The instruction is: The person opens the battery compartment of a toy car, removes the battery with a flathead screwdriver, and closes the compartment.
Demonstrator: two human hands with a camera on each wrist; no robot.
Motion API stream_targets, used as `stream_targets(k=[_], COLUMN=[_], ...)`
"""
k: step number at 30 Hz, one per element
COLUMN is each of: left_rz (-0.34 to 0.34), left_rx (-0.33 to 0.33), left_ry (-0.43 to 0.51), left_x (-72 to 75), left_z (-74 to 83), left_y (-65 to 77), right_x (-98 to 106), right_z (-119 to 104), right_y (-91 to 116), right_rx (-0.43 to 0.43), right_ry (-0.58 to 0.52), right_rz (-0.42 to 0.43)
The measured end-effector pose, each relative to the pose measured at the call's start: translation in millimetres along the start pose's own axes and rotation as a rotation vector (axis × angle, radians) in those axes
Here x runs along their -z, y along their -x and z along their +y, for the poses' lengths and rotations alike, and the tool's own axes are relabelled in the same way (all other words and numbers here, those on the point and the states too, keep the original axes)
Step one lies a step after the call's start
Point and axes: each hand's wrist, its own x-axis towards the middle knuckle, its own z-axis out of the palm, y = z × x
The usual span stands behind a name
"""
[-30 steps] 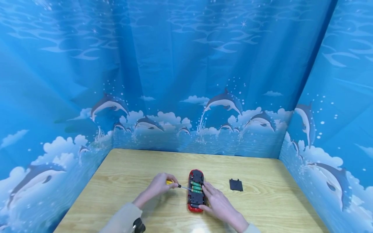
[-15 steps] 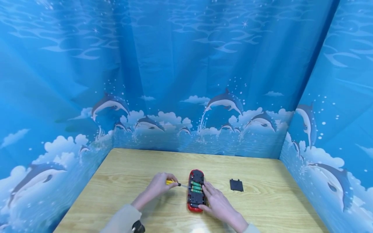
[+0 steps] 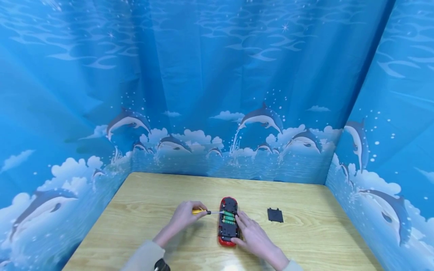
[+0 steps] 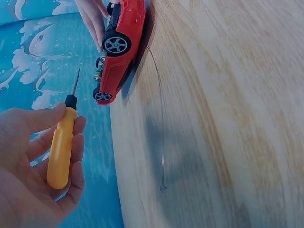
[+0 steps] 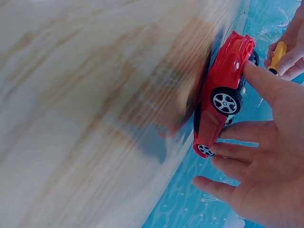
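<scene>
A red toy car (image 3: 227, 241) lies wheels up on the table, its black underside showing. Several green batteries (image 3: 228, 217) sit side by side in its open compartment. My left hand (image 3: 184, 218) holds a yellow-handled screwdriver (image 4: 61, 147) between thumb and fingers. The tip of its shaft reaches the left end of the farthest battery in the head view; whether it touches cannot be told. My right hand (image 3: 252, 237) rests against the car's right side with fingers fairly straight, the thumb on the near end, as the right wrist view (image 5: 266, 137) also shows.
A black battery cover (image 3: 275, 215) lies on the wooden table (image 3: 162, 188) right of the car. From the car a thin wire (image 4: 162, 123) trails over the tabletop. Blue dolphin-print curtains (image 3: 203, 94) stand behind and at both sides.
The screwdriver tip has drawn back from the nearer batteries, then moved away from me to the farthest one. My right hand and the car have stayed put.
</scene>
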Motion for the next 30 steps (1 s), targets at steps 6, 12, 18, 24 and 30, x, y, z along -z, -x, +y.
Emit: stream_targets(k=[6, 12, 18, 24, 30], left_rz=[0.041, 0.11, 0.154, 0.209, 0.215], left_rx=[0.031, 0.102, 0.205, 0.302, 0.373], left_ry=[0.067, 0.176, 0.178, 0.091, 0.078], left_x=[-5.0, -3.0, 3.9, 10.2, 15.3], left_z=[-9.3, -25.8, -48.6, -72.0, -85.6], left_y=[1.6, 1.4, 2.4, 3.3, 6.0], right_x=[0.1, 0.4, 0.0, 0.7, 0.8], right_z=[0.1, 0.9, 2.2, 1.8, 2.0], right_y=[-0.4, -0.7, -1.8, -3.5, -3.9], right_rx=[0.002, -0.006, -0.012, -0.016, -0.021], right_ry=[-0.002, -0.004, 0.004, -0.006, 0.0], right_rz=[0.001, -0.008, -0.03, -0.041, -0.048])
